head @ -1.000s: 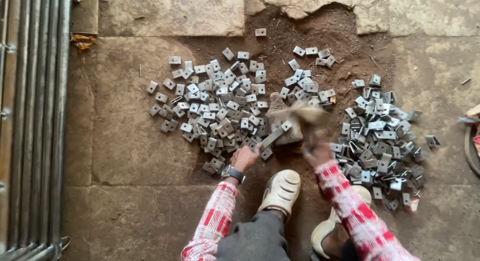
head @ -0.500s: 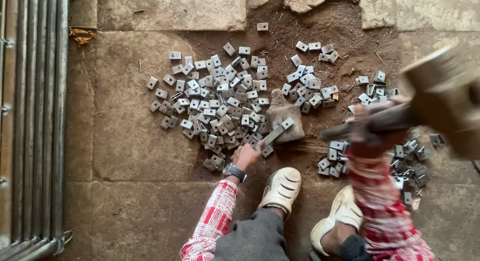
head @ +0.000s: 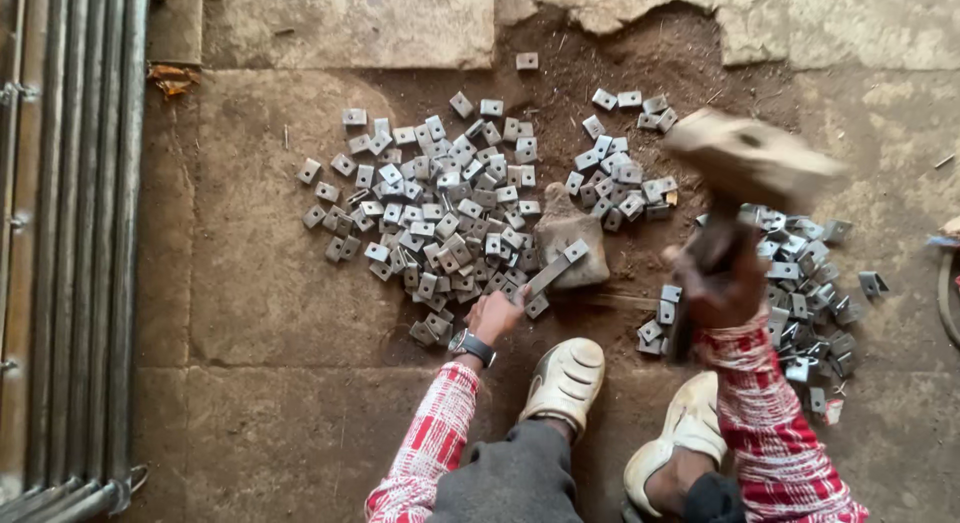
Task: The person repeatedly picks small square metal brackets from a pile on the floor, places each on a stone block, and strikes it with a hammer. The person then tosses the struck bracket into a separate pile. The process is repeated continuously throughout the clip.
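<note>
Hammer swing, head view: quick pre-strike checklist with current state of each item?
1. Right hand gripping the hammer handle: ok; head is motion-blurred.
2. Small metal plate sitting on the stone block: ok.
3. Left hand holding the flat metal strip that pins the plate: ok.
4. Left fingers away from the strike spot: ok, they grip the strip's near end.
5. Both shoes back from the block: ok.
6. Plate lying flat and square: cannot tell, too small.
</note>
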